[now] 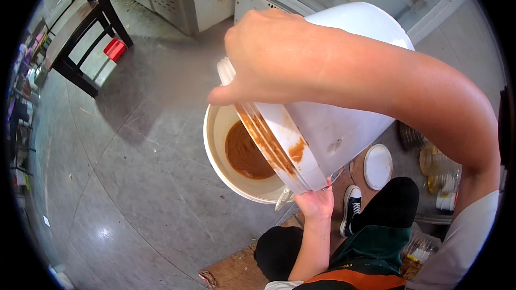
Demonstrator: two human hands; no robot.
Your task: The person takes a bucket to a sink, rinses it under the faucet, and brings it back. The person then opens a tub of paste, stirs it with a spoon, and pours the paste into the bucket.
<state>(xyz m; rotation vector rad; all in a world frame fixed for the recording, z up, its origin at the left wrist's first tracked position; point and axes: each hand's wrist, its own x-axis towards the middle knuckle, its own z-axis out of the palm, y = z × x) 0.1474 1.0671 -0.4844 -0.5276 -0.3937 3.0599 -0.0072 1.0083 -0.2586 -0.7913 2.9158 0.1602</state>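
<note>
Holding a white bucket (pixel 344 134) tilted over a cream bucket (pixel 211 153)

Its mouth faces eight o'clock; brown paste (pixel 244 156) lies in the cream bucket below. Right hand (pixel 269 59): fingers clamped on the rim's eleven o'clock end. Left hand (pixel 316 203): at the five o'clock end, fingers mostly hidden, grip unclear.

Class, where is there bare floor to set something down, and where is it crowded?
Bare floor lies between the chair and the lower bucket. The picture's lower right is crowded with a shoe, white lid and bottles.
</note>
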